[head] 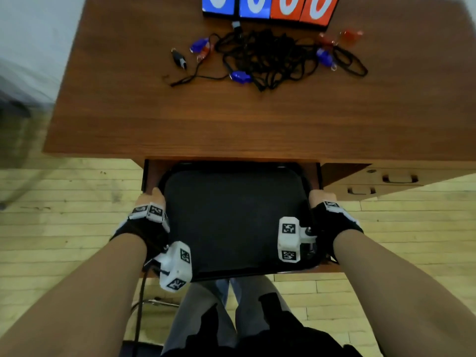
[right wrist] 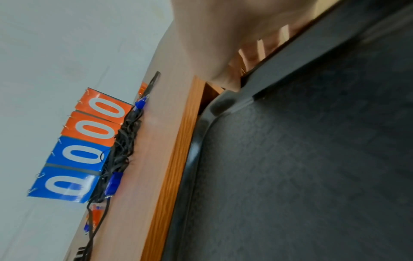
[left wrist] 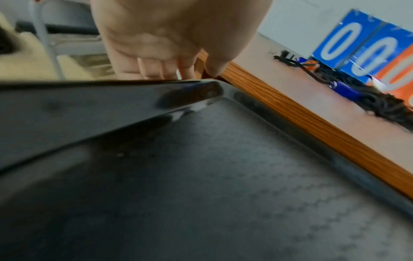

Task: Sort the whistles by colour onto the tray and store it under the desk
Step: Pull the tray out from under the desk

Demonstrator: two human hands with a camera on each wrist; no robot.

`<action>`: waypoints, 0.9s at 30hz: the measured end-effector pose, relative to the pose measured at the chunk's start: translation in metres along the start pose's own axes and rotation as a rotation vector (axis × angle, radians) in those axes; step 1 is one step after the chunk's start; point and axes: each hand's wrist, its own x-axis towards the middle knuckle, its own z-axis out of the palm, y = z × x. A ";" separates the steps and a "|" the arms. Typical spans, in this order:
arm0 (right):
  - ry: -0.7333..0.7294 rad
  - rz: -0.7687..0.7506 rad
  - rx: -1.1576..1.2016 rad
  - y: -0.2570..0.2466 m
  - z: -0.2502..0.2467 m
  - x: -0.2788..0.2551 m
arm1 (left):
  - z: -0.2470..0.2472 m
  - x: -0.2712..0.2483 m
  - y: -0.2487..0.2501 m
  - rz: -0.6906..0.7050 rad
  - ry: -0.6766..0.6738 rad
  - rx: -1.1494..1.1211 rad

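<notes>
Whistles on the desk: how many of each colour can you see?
Blue whistles: 3
Red whistles: 3
Black whistles: 1
Total: 7, though the cord tangle may hide more.

Soft, even indoor light fills all three views, bright enough for clear colour. The head view bends strongly at its edges, so the surface bows and its far corners smear; the whistles near the far edge are slightly soft. A pale sheen lies on the surface in the left wrist view. Small glints sit on the rim of the tray at its corner. Both wrist views are motion-blurred, and the near left hand and right hand are out of focus and washed pale.
</notes>
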 end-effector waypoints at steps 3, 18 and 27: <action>-0.013 0.094 0.351 0.008 -0.004 0.005 | -0.012 0.007 -0.003 0.078 -0.017 0.044; 0.151 0.009 0.724 -0.019 -0.037 0.003 | -0.053 0.004 0.041 0.221 0.054 -0.113; 0.130 -0.065 0.708 -0.046 -0.072 0.052 | -0.035 0.027 0.112 0.223 -0.013 -0.199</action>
